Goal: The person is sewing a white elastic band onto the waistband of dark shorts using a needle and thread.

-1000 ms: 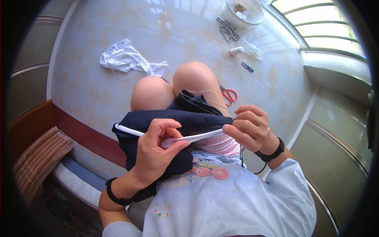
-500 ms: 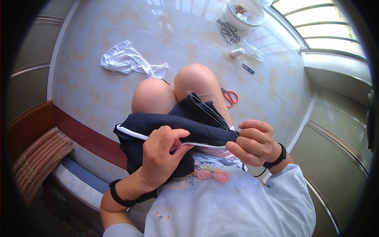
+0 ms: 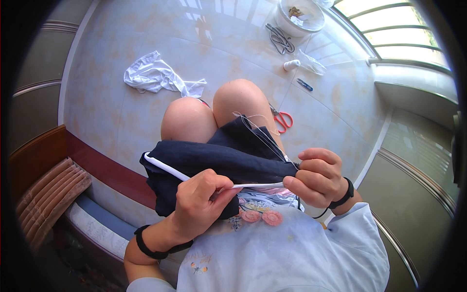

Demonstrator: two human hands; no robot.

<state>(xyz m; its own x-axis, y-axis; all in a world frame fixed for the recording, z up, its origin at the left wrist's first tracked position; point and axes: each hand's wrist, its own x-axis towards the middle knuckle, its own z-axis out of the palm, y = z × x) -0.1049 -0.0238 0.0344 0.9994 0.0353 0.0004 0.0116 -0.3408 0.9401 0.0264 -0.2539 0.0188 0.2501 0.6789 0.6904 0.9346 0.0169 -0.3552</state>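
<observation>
A dark navy cloth lies across my lap, with a white trim along its near edge. My left hand pinches this trim between thumb and forefinger near the middle. At the cloth's right end, my right hand is closed on the trim and the cloth's edge. Between the two hands the trim runs nearly straight. Loose white thread loops over the cloth and runs toward my right hand. Whether a needle is in my right fingers is hidden.
On the floor lie a white cloth, red-handled scissors by my leg, thread snips, a white thread spool, a clear plastic bag and a grey cord. A white basin stands far right. Cushions are at left.
My left thumb and forefinger have closed together on the white trim, where they were parted before. The trim between my hands is straighter, and my right hand has shifted slightly right.
</observation>
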